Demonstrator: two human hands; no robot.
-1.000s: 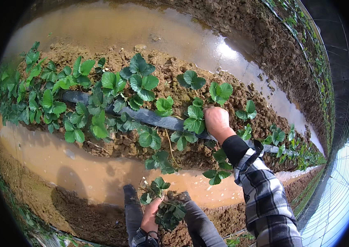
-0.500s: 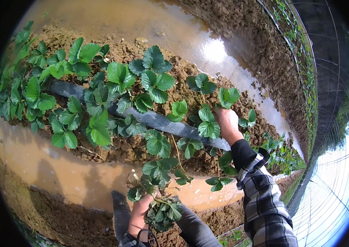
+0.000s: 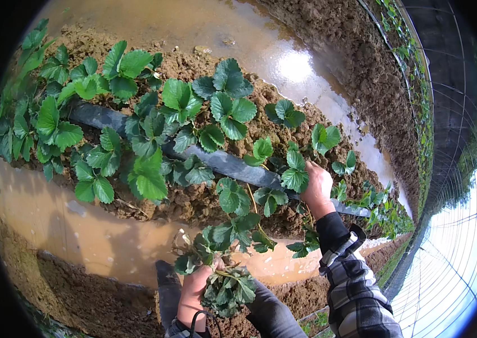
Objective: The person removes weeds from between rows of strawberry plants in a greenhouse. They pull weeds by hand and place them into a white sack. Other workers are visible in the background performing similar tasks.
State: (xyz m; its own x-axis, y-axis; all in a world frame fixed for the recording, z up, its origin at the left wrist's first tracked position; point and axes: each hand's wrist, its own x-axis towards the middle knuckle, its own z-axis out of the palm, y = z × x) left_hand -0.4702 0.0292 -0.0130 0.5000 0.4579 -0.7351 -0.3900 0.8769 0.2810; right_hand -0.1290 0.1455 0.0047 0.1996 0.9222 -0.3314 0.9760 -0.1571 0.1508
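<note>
The left hand is closed around the stems of a loose bunch of green, toothed leaves, which fans out above and below the fist, over the wearer's legs. The right hand reaches into the planted row, its fingers curled in beside a low plant with bright green, toothed leaves; whether they pinch a stem I cannot tell (the fingertips are partly hidden among the foliage).

A black cuff covers the right wrist, below a black-and-white plaid sleeve. A thin dark cord loops near the left wrist. Under the bunch are two legs in grey trousers.

Both the low plant and its leafy neighbours grow on a raised bed of lumpy brown soil. Along the middle of this bed, partly covered by leaves, runs a flat, dark grey strip. Muddy tan water fills the furrow on the near side, and more brown water lies on the far side, with a bright glare of sunlight on it. Beyond rises another bank of brown soil, and on the right stands a pale, ribbed, tunnel-like structure.
</note>
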